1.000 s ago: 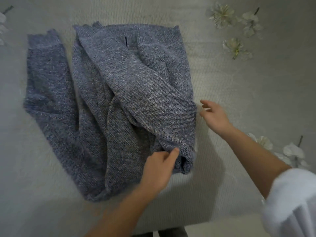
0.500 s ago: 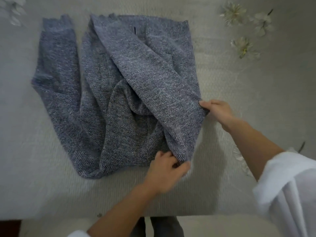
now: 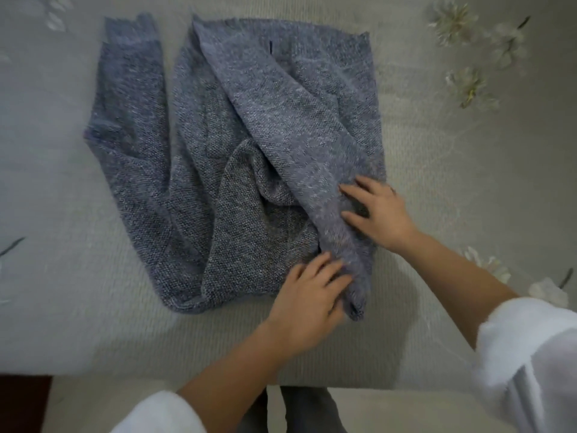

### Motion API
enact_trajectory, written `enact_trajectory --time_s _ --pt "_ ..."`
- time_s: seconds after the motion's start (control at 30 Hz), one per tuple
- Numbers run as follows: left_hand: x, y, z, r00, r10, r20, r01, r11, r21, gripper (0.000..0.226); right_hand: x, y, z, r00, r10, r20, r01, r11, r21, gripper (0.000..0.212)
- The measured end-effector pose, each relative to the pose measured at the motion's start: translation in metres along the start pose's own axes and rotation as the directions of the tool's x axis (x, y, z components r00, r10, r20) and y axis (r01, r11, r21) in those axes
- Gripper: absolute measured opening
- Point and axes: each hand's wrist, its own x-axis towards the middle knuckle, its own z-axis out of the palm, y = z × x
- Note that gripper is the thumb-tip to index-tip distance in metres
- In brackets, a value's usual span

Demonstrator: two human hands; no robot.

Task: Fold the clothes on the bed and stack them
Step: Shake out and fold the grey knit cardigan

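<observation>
While left hand (image 3: 309, 295) and right hand (image 3: 379, 214) press open and flat | nubby grey-blue knit sweater (image 3: 281, 120), rumpled

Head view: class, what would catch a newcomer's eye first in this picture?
A blue-grey knit sweater sprawls half-folded across the middle of the pale bed, one sleeve trailing left. The left hand lies on its near right corner and the right hand presses the flap just beyond. White flowers dot the bed at the upper right.

We have one view, worn on the head: standing at the near edge of the bed (image 3: 437, 189), we look steeply down, close above it.
</observation>
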Motion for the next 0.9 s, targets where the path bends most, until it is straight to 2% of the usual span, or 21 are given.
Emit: enact_trajectory --time_s 0.07,0.1,0.2,0.3,0.37,0.43,0.47,0.53,0.57,0.6,0.67,0.73,0.8,0.9 --pt "-0.009 -0.015 0.005 0.980 -0.018 0.199 0.020 1.000 -0.008 0.053 0.002 -0.005 0.004 0.988 0.101 0.112 -0.098 0.995 -0.036 0.059" --pt "-0.013 -0.022 0.004 0.977 -0.029 0.213 0.042 0.998 -0.057 0.054 0.004 -0.012 0.004 0.985 0.143 0.094 -0.143 0.990 -0.002 0.058" --pt "-0.023 -0.046 -0.017 0.991 -0.124 -0.044 0.111 0.966 -0.232 0.049 0.018 -0.045 -0.004 0.976 0.199 -0.088 -0.179 0.964 0.195 0.049" --pt "-0.035 -0.097 -0.049 0.906 -0.310 -0.287 0.230 0.932 -0.282 0.044 0.037 -0.097 -0.011 0.982 0.090 -0.164 -0.050 0.971 0.232 0.040" --pt "-0.043 -0.144 -0.070 0.801 -0.477 -0.362 0.382 0.872 -0.305 0.041 0.048 -0.135 -0.009 0.986 0.002 -0.165 0.038 0.970 0.241 0.035" --pt "-0.050 -0.191 -0.090 0.629 -0.690 -0.358 0.533 0.718 -0.448 0.039 0.055 -0.171 -0.001 0.987 -0.081 -0.139 0.110 0.970 0.216 0.034" --pt "-0.054 -0.213 -0.099 0.516 -0.798 -0.311 0.571 0.591 -0.569 0.038 0.056 -0.186 0.007 0.985 -0.128 -0.112 0.148 0.971 0.188 0.035" --pt "-0.061 -0.253 -0.114 0.302 -0.942 -0.149 0.555 0.301 -0.776 0.032 0.055 -0.210 0.026 0.970 -0.237 -0.049 0.241 0.960 0.145 0.041" --pt "-0.065 -0.273 -0.120 0.238 -0.969 -0.065 0.538 0.188 -0.822 0.026 0.055 -0.219 0.037 0.957 -0.289 -0.010 0.288 0.948 0.133 0.045" --pt "-0.069 -0.291 -0.124 0.208 -0.978 0.012 0.519 0.100 -0.849 0.019 0.055 -0.227 0.047 0.941 -0.335 0.039 0.329 0.937 0.117 0.050" --pt "-0.075 -0.321 -0.130 0.193 -0.972 0.130 0.441 -0.033 -0.897 0.022 0.060 -0.236 0.066 0.906 -0.390 0.166 0.384 0.921 0.065 0.064" --pt "-0.076 -0.339 -0.132 0.222 -0.952 0.209 0.361 -0.119 -0.925 0.023 0.068 -0.235 0.080 0.876 -0.374 0.304 0.393 0.919 -0.003 0.073" --pt "-0.069 -0.348 -0.133 0.257 -0.936 0.240 0.314 -0.154 -0.937 0.019 0.076 -0.229 0.090 0.859 -0.335 0.388 0.396 0.914 -0.087 0.074" --pt "-0.049 -0.350 -0.139 0.336 -0.910 0.245 0.225 -0.175 -0.959 0.019 0.078 -0.225 0.099 0.868 -0.323 0.379 0.384 0.918 -0.098 0.071"
